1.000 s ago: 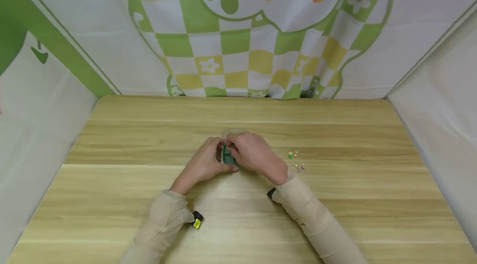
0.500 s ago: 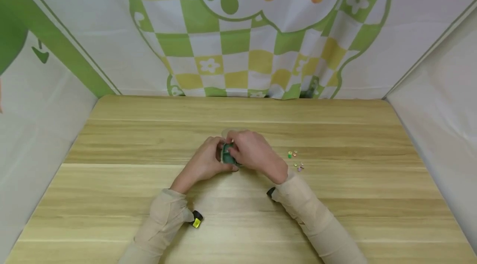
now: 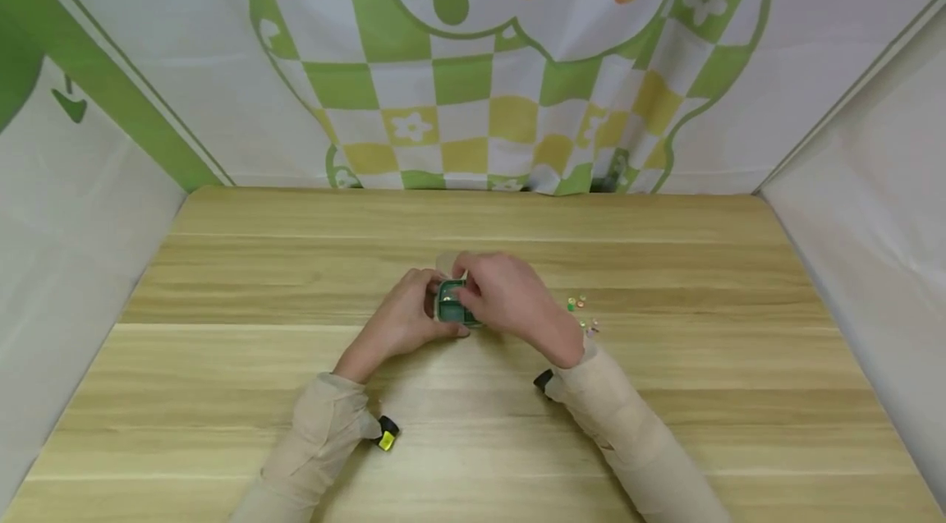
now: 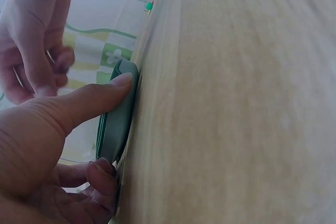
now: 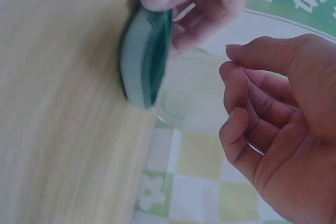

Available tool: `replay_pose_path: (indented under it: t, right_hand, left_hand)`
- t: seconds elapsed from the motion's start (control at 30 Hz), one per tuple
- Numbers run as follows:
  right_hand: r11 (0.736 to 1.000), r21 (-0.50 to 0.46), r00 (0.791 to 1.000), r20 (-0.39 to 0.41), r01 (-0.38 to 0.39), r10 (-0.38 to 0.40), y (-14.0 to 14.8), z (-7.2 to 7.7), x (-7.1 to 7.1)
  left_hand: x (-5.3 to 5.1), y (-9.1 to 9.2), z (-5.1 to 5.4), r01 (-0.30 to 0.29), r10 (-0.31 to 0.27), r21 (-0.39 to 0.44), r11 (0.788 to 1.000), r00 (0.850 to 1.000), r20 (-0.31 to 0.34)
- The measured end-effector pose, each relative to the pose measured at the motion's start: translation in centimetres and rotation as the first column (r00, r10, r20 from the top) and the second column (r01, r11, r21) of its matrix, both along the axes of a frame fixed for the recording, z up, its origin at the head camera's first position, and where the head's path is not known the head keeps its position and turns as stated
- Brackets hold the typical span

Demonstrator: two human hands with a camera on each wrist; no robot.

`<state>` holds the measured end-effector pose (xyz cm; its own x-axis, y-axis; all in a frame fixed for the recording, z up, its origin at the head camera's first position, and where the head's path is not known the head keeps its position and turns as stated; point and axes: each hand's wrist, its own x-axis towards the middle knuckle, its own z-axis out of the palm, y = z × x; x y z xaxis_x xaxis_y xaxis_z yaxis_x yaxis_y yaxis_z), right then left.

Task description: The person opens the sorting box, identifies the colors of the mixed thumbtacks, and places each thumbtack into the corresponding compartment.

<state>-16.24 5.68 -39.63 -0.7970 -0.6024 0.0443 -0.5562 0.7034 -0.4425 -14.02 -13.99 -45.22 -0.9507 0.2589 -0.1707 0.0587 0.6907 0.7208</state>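
Steadying, left hand (image 3: 399, 316): box (image 4: 121, 119) pinched, on table (image 3: 458, 424)
Right hand (image 3: 513, 297): over box, curled — cannot tell whether gripping anything
Loose bits (image 3: 571, 305): liable to scatter — if brushed by right hand

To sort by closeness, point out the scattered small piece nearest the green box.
The larger bright green piece, leftmost of the scatter in the head view. The other visible pieces look smaller and lie farther from the green box.

the bench (image 3: 473, 441) has a pale, streaked wood-grain top; on it rest a green divided box (image 3: 451, 314) and, to its right, scattered small coloured pieces (image 3: 571, 305).
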Motion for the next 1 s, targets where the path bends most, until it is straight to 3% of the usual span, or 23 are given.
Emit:
replay_pose_path:
  t: [0.27,0.63,1.0]
  right_hand:
    - [0.997,-0.057,0.999,0.027,0.042,-0.041,2.8,0.6,0.7]
    - [0.994,-0.065,0.996,0.019,0.090,-0.089,5.7,0.3,1.1]
    - [0.984,-0.042,0.985,0.020,0.170,-0.170,11.0,-0.6,1.4]
  left_hand:
    - [0.1,0.2,-0.1,-0.022,0.021,0.027,0.999,1.000,0.001]
    - [0.1,0.1,0.0,-0.026,0.026,-0.004,1.000,1.000,0.004]
    - [0.1,0.3,0.1,-0.027,0.027,0.005,1.000,0.999,0.025]
